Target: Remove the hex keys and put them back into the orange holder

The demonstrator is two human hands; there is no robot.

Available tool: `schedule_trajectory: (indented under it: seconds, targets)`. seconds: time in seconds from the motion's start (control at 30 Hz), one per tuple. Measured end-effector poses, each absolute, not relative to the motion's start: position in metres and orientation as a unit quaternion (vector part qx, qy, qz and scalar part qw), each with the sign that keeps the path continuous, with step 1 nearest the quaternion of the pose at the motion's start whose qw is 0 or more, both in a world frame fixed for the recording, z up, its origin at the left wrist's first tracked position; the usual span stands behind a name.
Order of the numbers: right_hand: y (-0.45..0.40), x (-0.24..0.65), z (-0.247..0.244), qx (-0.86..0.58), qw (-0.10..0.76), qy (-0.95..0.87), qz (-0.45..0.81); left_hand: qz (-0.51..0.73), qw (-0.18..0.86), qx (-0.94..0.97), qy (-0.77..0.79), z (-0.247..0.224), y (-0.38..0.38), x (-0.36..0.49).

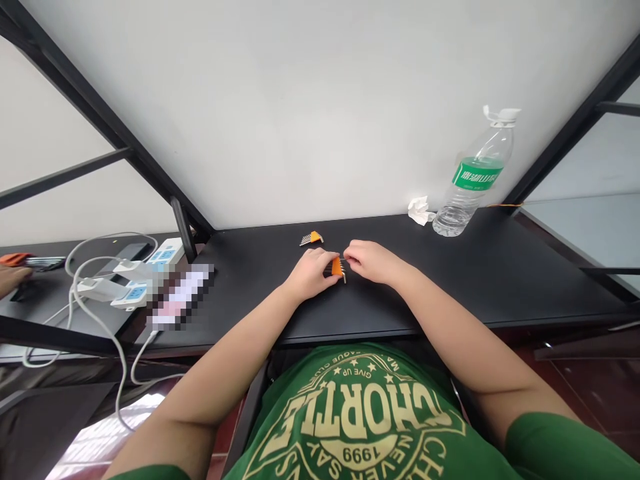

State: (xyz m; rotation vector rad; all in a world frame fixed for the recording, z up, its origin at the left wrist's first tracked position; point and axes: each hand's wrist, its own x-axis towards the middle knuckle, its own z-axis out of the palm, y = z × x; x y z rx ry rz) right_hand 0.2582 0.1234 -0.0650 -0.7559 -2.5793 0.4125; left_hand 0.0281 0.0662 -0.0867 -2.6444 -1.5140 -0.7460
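Observation:
My left hand (pixel 313 274) grips an orange holder (pixel 337 267) with several metal hex keys in it, just above the black table near its front edge. The bent key ends point toward my right hand (pixel 367 260), whose fingers are pinched on the end of a thin metal key beside the holder. A second orange holder (pixel 315 237) with several metal keys lies on the table behind my left hand, touched by neither hand.
A clear bottle (pixel 475 177) and crumpled tissue (pixel 421 211) stand at the back right. At the left are a pixelated phone (pixel 181 297), white power strips (pixel 167 253) and cables. Another person's hand (pixel 13 279) shows at the far left.

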Motion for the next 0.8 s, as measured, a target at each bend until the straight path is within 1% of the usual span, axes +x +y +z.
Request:
schedule_trajectory:
  seconds: [0.17, 0.27, 0.33, 0.4, 0.5, 0.57, 0.7, 0.8]
  targets:
    - [0.119, 0.254, -0.068, -0.282, 0.202, -0.93, 0.125, -0.217, 0.026, -0.86, -0.461, -0.087, 0.066, 0.03]
    - [0.119, 0.25, -0.072, -0.27, 0.233, -0.919, 0.169, -0.225, 0.023, -0.86, -0.458, -0.089, 0.066, 0.031]
    - [0.121, 0.247, -0.075, -0.267, 0.28, -0.889, 0.244, -0.242, 0.018, -0.85, -0.468, -0.089, 0.067, 0.03]
    - [0.125, 0.246, -0.076, -0.277, 0.31, -0.835, 0.359, -0.263, 0.011, -0.838, -0.479, -0.088, 0.067, 0.03]
    - [0.131, 0.246, -0.077, -0.283, 0.307, -0.73, 0.542, -0.295, -0.011, -0.828, -0.477, -0.086, 0.066, 0.031]
    - [0.133, 0.247, -0.077, -0.272, 0.296, -0.665, 0.629, -0.315, -0.026, -0.825, -0.468, -0.085, 0.065, 0.031]
    - [0.134, 0.247, -0.078, -0.276, 0.246, -0.567, 0.737, -0.331, -0.039, -0.821, -0.463, -0.085, 0.064, 0.032]
    - [0.134, 0.248, -0.08, -0.303, 0.215, -0.572, 0.731, -0.312, -0.045, -0.827, -0.465, -0.086, 0.066, 0.032]
